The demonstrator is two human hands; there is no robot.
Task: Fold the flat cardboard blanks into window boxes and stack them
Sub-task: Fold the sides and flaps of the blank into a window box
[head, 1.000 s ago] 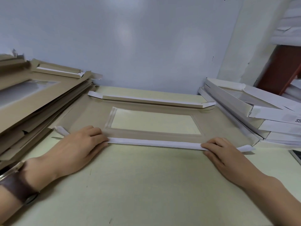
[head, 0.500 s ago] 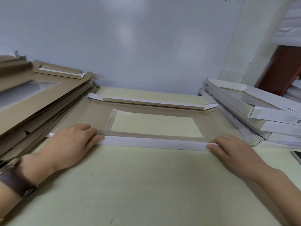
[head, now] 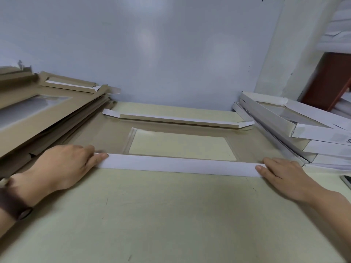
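Cardboard blank (head: pixel 106 137) lies flat on the desk (head: pixel 171 215) while the left hand (head: pixel 62 168) and right hand (head: pixel 284 177), fingers spread, tip its white near flap (head: pixel 180 165) upright to crease a wall.

Two hands are in view — the left hand (head: pixel 64 168) and the right hand (head: pixel 284 177). One cardboard blank (head: pixel 252 147) lies open on the worktop (head: pixel 171 215), with one window (head: pixel 180 147) cut in it and two long flaps folded up: a near flap (head: pixel 180 165) and a far flap (head: pixel 176 119). One pile of flat blanks (head: pixel 47 114) sits left — too many to count. Right, a stack of folded boxes (head: pixel 303 133), at least three. One wristband (head: pixel 13 204).
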